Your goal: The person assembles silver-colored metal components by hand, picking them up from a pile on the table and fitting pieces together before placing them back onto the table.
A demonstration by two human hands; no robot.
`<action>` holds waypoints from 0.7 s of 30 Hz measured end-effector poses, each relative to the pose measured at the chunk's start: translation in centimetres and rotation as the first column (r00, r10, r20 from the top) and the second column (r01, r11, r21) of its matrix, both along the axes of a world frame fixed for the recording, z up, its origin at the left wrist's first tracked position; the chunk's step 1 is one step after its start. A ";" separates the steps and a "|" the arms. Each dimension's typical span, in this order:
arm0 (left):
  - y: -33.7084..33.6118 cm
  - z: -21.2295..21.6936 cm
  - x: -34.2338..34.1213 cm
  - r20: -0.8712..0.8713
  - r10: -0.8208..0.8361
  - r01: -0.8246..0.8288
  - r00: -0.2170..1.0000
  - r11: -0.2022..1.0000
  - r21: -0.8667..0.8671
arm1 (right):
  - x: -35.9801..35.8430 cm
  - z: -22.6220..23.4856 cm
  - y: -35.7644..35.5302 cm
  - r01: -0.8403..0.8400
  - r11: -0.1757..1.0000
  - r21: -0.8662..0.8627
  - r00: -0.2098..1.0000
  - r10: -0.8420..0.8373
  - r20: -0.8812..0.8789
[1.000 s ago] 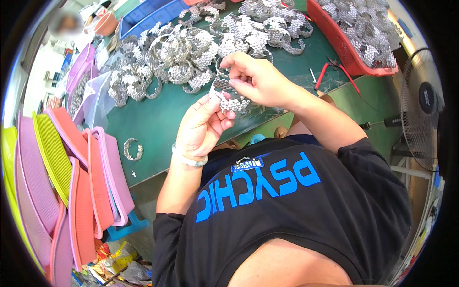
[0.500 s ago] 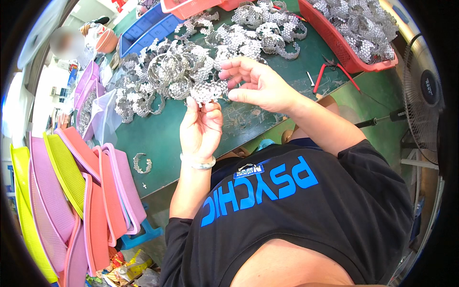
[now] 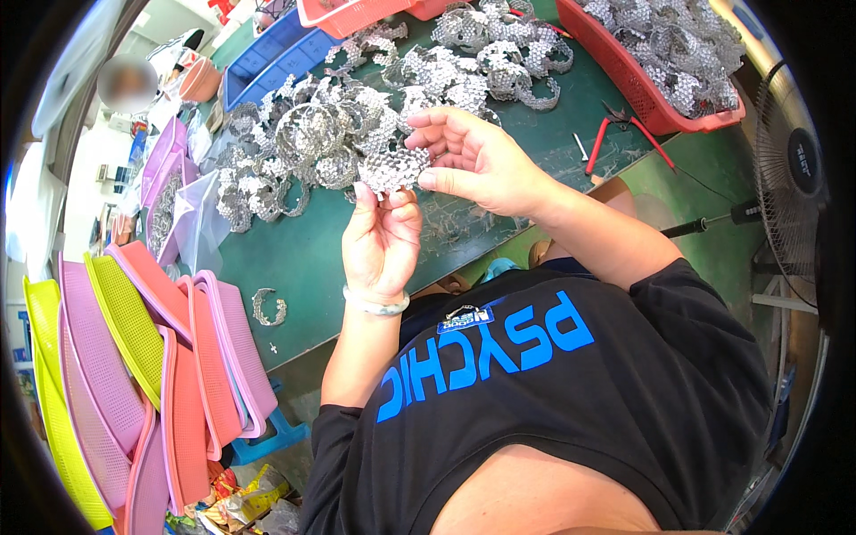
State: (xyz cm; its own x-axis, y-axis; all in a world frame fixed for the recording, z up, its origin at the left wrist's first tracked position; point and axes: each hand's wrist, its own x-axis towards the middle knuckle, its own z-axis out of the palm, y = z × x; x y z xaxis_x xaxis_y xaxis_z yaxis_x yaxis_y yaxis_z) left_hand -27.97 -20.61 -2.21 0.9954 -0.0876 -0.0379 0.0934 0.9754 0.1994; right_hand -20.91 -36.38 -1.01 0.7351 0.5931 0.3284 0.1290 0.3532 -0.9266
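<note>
Both hands hold one silver mesh piece (image 3: 393, 169) above the green table (image 3: 303, 259), near its front edge. The left hand (image 3: 382, 239) pinches its lower side with fingertips; the right hand (image 3: 473, 160) grips its right side, fingers curled narrow. A heap of mesh pieces (image 3: 312, 143) lies just behind, and red pliers (image 3: 624, 134) lie to the right.

A heap of metal mesh bands (image 3: 339, 134) lay on the table (image 3: 312, 259) in the upper middle of the frame, with a basket (image 3: 664, 98) holding more bands at the upper right and pliers (image 3: 624, 134) just left of it. A stack of trays (image 3: 134, 374) stood at the lower left, a lone band (image 3: 267, 306) on the table right of them. A fan (image 3: 794, 196) stood at the right edge.
</note>
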 end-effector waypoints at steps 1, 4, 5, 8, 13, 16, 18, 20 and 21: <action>-0.1 0.0 0.0 -0.002 0.007 -0.007 1.000 1.000 0.013 | 0.0 0.0 0.0 -0.003 1.000 0.004 1.000 0.003 -0.009; -0.3 0.1 0.0 -0.008 0.022 -0.021 1.000 0.999 0.050 | 0.3 -0.3 -0.1 -0.004 1.000 0.011 1.000 0.004 0.004; -0.3 0.2 0.0 -0.010 0.023 -0.022 1.000 0.998 0.061 | 0.3 -0.3 -0.1 -0.011 1.000 0.018 1.000 0.011 -0.002; -0.4 0.0 -0.2 0.008 0.033 -0.033 0.999 0.995 0.096 | 0.3 -0.3 -0.1 -0.031 0.999 0.034 0.999 0.032 -0.025; -0.7 0.2 -0.2 0.018 0.039 -0.041 0.999 0.992 0.119 | 0.5 -0.3 -0.3 -0.055 0.997 0.048 0.997 0.057 -0.056; -0.7 0.1 -0.2 0.019 0.039 -0.041 0.999 0.992 0.121 | 0.6 -0.4 -0.3 -0.052 0.998 0.043 0.997 0.054 -0.050; -0.7 0.0 -0.3 0.009 0.043 -0.044 0.999 0.992 0.122 | 0.6 -0.3 -0.3 -0.052 0.998 0.037 0.997 0.054 -0.058; -0.7 0.1 -0.3 0.003 0.048 -0.048 0.999 0.991 0.121 | 0.6 -0.3 -0.3 -0.054 0.998 0.038 0.996 0.056 -0.065; -0.8 0.2 -0.3 0.000 0.050 -0.050 0.999 0.991 0.121 | 0.6 -0.5 -0.3 -0.056 0.997 0.043 0.996 0.059 -0.067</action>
